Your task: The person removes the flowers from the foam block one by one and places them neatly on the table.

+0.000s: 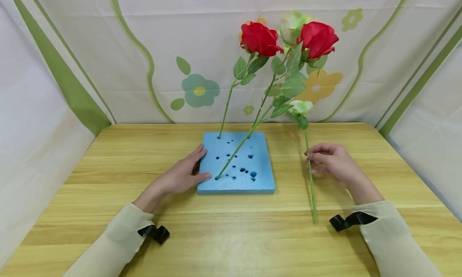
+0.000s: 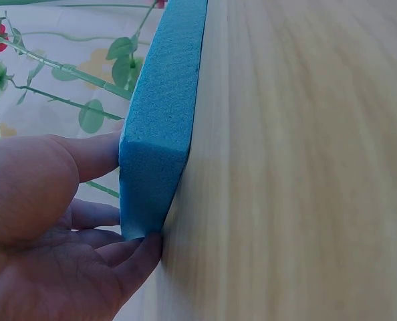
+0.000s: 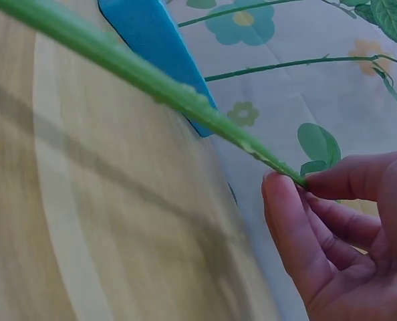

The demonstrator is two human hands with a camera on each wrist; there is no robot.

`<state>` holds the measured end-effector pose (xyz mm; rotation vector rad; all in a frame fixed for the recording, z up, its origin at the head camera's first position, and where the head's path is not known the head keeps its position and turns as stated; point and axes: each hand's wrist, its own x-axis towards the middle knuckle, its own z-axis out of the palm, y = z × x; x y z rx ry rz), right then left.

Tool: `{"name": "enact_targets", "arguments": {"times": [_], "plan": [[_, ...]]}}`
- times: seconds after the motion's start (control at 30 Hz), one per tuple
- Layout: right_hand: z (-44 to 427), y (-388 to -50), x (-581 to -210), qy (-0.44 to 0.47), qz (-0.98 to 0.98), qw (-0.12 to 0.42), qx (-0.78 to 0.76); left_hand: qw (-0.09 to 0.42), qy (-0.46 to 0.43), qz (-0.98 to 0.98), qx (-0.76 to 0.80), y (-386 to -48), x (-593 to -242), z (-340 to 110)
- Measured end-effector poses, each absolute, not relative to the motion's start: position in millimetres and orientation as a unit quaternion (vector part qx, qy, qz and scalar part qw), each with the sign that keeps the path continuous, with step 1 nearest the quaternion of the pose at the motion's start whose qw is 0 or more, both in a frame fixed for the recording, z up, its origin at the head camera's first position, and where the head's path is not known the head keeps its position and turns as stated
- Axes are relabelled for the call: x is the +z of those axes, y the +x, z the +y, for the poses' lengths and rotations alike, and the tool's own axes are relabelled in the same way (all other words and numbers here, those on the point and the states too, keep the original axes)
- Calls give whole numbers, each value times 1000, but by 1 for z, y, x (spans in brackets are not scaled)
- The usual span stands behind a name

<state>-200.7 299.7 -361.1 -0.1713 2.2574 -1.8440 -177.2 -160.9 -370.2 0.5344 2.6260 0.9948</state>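
Observation:
A blue foam block (image 1: pixel 236 184) with several holes in its top lies on the table. My left hand (image 1: pixel 182 172) rests against its left edge, thumb on top and fingers along the side; in the left wrist view the fingers (image 2: pixel 135 267) touch the block's side. Three artificial flowers stand in the block: a red rose (image 1: pixel 260 39) at back left, another red rose (image 1: pixel 318 39), and a pale green rose (image 1: pixel 290 28) partly hidden behind it. Right of the block, my right hand (image 1: pixel 330 160) pinches the green stem of a whitish-green rose (image 1: pixel 301 108), bloom up, bare stem end pointing towards me.
The wooden table (image 1: pixel 238 237) carries the block. Behind it hangs a white cloth (image 1: pixel 144 96) printed with flowers and green lines. The tall stems lean right, their leaves (image 1: pixel 292 86) reaching close to the held bloom. Black wrist cameras (image 1: pixel 159 233) sit on both sleeves.

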Motion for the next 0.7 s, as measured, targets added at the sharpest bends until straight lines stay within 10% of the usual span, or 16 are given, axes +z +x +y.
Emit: {"name": "enact_targets", "arguments": {"times": [0.7], "plan": [[297, -206, -378, 9, 813, 165, -558, 142, 190, 907, 348, -177, -370, -162]]}}
